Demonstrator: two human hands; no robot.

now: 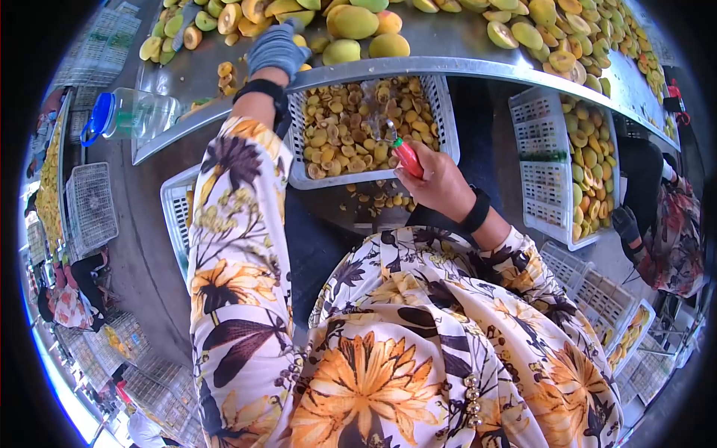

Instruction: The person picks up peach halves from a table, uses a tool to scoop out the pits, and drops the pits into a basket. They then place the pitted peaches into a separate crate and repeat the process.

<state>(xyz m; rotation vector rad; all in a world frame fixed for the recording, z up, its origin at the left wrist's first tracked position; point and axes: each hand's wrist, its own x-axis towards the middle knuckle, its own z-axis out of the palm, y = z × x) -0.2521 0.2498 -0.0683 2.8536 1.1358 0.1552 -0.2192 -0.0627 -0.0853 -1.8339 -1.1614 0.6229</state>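
My left hand (276,54), in a grey glove, reaches over the metal table (216,71) beside the halved and whole mangoes (352,22). Its fingertips are hidden among the fruit, so what they touch is unclear. My bare right hand (435,179) is wrapped round the red handle of a tool (408,158) with a green collar and a curved metal end. That metal end points over a white crate (366,178) of small cut fruit pieces (336,127), below the table's edge.
A clear jar (142,113) with a blue lid stands at the table's left. Another crate (544,164) of mango pieces is on the right, near a co-worker's gloved hand (626,224). Fruit pieces lie on the floor under the middle crate. More crates (91,205) stand left.
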